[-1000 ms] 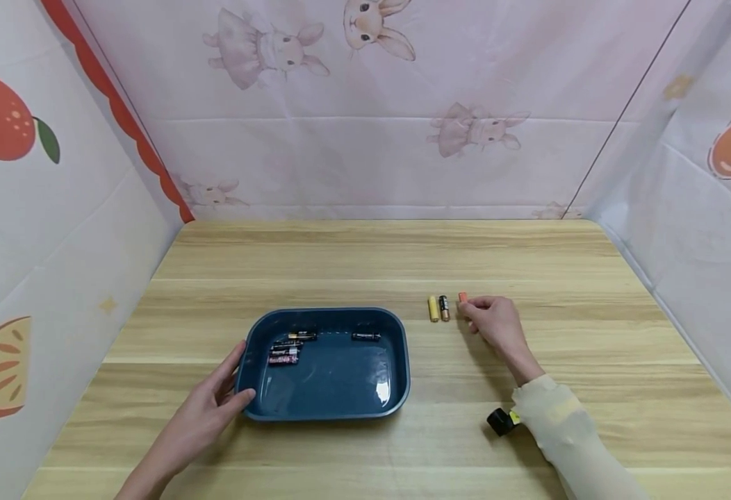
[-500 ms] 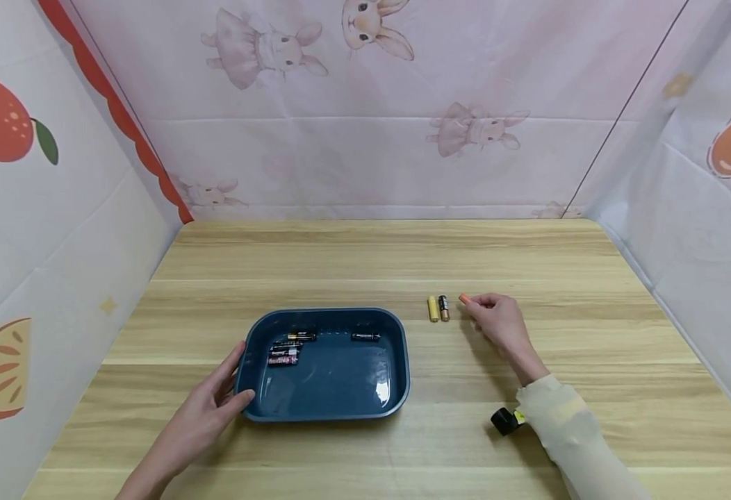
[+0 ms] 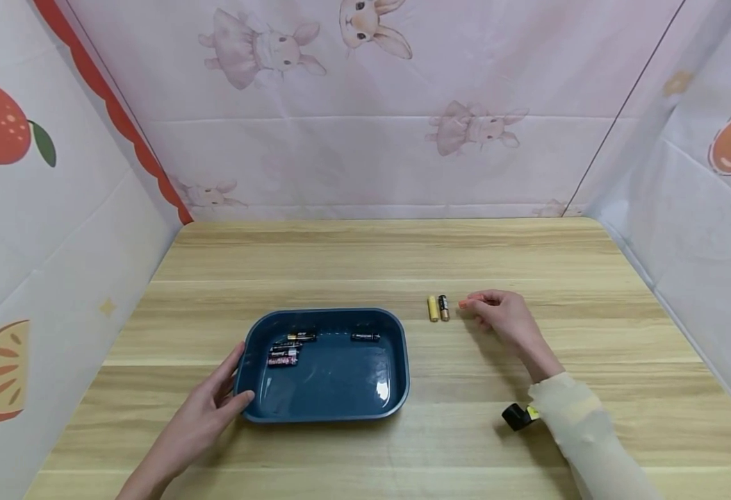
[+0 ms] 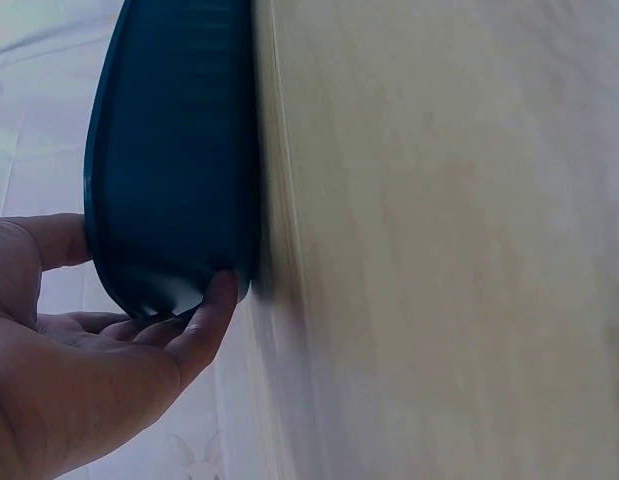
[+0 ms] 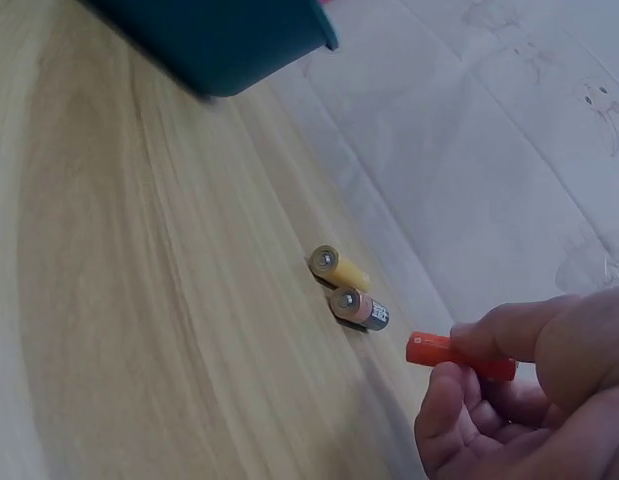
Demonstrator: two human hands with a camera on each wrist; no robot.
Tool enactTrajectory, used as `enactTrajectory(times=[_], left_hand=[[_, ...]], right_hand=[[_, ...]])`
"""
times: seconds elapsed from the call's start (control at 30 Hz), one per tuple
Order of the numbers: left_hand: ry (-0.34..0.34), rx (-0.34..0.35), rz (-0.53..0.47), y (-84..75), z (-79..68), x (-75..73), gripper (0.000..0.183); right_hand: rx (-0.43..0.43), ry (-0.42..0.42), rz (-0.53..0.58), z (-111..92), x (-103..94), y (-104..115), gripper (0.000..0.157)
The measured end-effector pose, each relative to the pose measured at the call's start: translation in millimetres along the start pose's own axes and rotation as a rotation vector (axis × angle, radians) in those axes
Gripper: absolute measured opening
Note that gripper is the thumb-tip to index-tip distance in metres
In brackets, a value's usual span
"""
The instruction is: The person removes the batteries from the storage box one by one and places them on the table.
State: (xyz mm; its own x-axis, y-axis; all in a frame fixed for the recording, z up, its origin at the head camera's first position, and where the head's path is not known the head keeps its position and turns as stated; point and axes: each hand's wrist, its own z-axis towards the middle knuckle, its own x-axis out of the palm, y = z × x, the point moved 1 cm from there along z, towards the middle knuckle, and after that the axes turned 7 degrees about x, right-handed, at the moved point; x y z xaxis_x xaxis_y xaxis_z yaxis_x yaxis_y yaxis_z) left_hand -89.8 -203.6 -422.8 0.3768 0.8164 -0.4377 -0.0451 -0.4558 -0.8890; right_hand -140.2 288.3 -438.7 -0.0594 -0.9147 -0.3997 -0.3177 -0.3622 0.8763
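My right hand pinches an orange battery between thumb and fingers, raised off the table in the right wrist view. Just left of it, a yellow battery and a black battery with a copper end lie side by side on the wood. A dark blue rectangular tray stands left of centre. My left hand holds the tray's left end, thumb at the rim and fingers along the outer wall. Inside the tray, several batteries lie together at the left, and one black battery lies near the back right.
The wooden table ends at a pink rabbit-print cloth behind it. Fruit-print cloths hang at left and right. A small black device with a yellow strip sits beside the right sleeve.
My right hand has lifted the orange battery and turned it from upright to sideways in the head view, moving slightly right. The left hand and tray stay put.
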Motion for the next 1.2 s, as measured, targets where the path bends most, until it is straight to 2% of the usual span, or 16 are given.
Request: enactTrajectory(times=[0.17,0.4,0.63,0.73,0.93,1.2], left_hand=[[0.000,-0.001,-0.001,0.3,0.0,0.0,0.079],[-0.004,0.001,-0.004,1.7,-0.4,0.3,0.078],[-0.004,-0.001,-0.003,1.3,-0.5,0.1,0.079],[-0.002,0.002,-0.003,1.2,-0.5,0.1,0.079],[0.000,-0.004,0.006,0.9,-0.6,0.3,0.079],[0.003,-0.007,-0.005,1.0,-0.4,0.4,0.080]], right_hand=[[0.040,0.057,0.077,4,-0.5,-1,0.030],[0.035,0.117,0.119,9,0.9,-2,0.036],[-0.049,0.036,-0.084,12,6.1,-1,0.041],[-0.057,0.010,-0.131,14,8.5,-1,0.044],[-0.046,-0.037,-0.220,14,11.8,2,0.023],[-0.040,-0.116,-0.301,16,20.3,3,0.024]])
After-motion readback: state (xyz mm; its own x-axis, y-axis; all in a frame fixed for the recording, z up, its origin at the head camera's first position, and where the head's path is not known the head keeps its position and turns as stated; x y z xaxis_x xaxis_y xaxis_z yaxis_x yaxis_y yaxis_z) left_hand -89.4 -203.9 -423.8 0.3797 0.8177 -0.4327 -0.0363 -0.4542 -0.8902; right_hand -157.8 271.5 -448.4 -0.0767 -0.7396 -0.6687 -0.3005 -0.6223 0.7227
